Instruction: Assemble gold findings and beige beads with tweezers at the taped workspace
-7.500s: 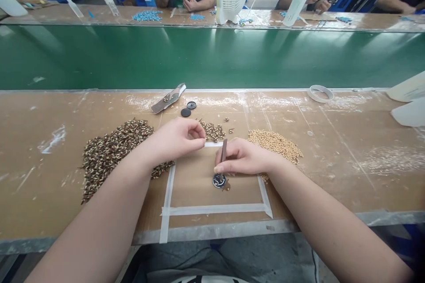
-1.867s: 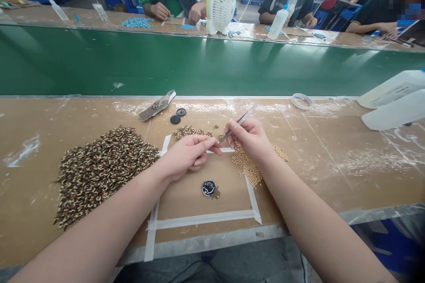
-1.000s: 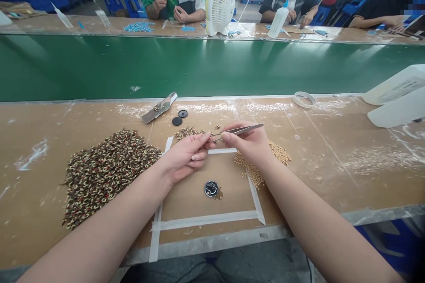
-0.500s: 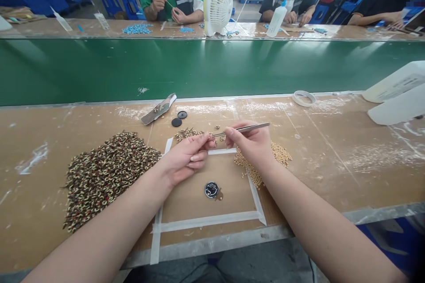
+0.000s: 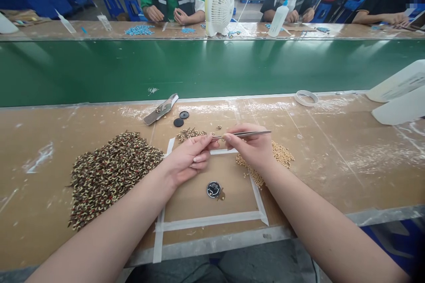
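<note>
Just above the frame's middle, our left hand (image 5: 187, 159) pinched a tiny part at its fingertips, too small to identify, while our right hand (image 5: 254, 148) gripped one pair of tweezers (image 5: 244, 133), tips touching that part. We judged the work early: one big dark pile (image 5: 109, 174) at left, one tan pile (image 5: 279, 154) at right, and only one small heap (image 5: 190, 134) above the taped square (image 5: 212, 220). One round black fixture (image 5: 213, 189) lay inside it; two black discs (image 5: 181, 118) sat higher up.

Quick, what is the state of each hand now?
Left hand: fingertips pinched shut, probably on a tiny part; too small to tell.
Right hand: closed on the tweezers, tips pointing at the left fingertips.
</note>
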Tool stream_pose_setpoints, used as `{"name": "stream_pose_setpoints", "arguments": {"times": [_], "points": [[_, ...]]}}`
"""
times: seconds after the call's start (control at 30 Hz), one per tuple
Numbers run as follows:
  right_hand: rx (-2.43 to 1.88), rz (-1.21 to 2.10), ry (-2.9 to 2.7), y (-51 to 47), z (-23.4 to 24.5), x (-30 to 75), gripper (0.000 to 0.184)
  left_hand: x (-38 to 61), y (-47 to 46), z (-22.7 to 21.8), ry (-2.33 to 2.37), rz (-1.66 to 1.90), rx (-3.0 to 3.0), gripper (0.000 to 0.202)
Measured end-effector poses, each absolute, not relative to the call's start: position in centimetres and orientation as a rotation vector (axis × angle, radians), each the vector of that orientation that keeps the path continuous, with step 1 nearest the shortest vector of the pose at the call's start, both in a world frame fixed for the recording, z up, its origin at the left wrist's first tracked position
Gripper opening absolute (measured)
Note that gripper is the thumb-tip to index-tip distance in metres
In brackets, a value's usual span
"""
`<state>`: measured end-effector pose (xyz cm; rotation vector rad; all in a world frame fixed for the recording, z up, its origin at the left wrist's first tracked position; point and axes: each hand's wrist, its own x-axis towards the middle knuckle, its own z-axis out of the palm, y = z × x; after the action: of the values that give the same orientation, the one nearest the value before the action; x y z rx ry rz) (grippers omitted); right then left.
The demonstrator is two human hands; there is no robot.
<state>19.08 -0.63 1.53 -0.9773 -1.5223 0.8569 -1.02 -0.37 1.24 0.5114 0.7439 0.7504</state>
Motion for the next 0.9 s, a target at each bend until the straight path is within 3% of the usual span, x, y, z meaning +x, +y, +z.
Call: {"name": "stream_pose_setpoints", "arguments": {"times": [0.4, 0.53, 0.67, 0.77, 0.9], "points": [[-1.051, 0.97, -1.458, -0.7, 1.9, 19.4, 0.023, -1.3, -0.3, 1.5, 0.839, 0.688, 0.723, 0.041], [-1.018, 1.073, -1.408, -0.4, 2.2, 19.5, 0.026, -2.3, 0.1, 2.9, 1.058, 0.74, 1.109, 0.05], [-1.001, 1.291, -1.464, -0.1, 2.0, 19.6, 0.028, -4.9, 0.6, 5.1, 1.537, 0.82, 1.719, 0.039], [-0.96, 1.472, -1.548, -0.1, 1.4, 19.8, 0.026, -7.8, 0.9, 6.5, 1.919, 0.598, 2.032, 0.035], [-0.869, 1.663, -1.702, -0.3, 1.0, 20.2, 0.024, -11.1, 1.2, 7.3, 1.842, 0.207, 2.047, 0.027]]}}
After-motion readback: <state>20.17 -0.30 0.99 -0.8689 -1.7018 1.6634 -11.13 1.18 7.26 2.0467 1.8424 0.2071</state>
